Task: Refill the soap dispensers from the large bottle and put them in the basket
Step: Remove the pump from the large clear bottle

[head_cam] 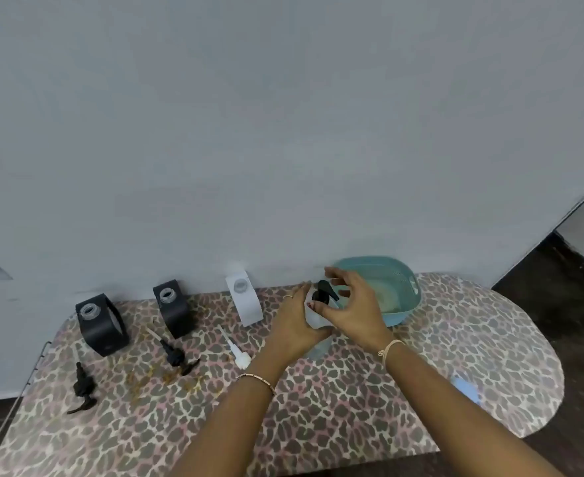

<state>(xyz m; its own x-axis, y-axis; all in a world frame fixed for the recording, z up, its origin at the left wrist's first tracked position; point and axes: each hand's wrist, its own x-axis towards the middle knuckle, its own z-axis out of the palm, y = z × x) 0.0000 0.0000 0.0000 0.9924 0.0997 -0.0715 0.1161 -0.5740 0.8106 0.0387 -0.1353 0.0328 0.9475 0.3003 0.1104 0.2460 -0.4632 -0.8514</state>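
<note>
On the leopard-print table [352, 425] in front of me, three open dispensers stand along the wall: a black dispenser [102, 325] at far left, a second black one [173, 311] beside it, and a white dispenser [245, 299] just left of my hands. Their necks are uncapped; I cannot tell what is inside. Two black pumps [81, 387] [177, 354] and a white pump [237, 351] lie loose in front of them, with yellowish smears on the cloth between. The teal basket [400, 304] sits against the wall, right behind my right hand; no bottle shows in it. My left hand [295, 325] is wrapped around a white dispenser [313, 316], holding it. My right hand [356, 308] has its thumb and forefinger pinched on the black pump top [323, 292] in its neck, other fingers spread. A blurred blue thing [466, 389] lies near my right forearm.
</note>
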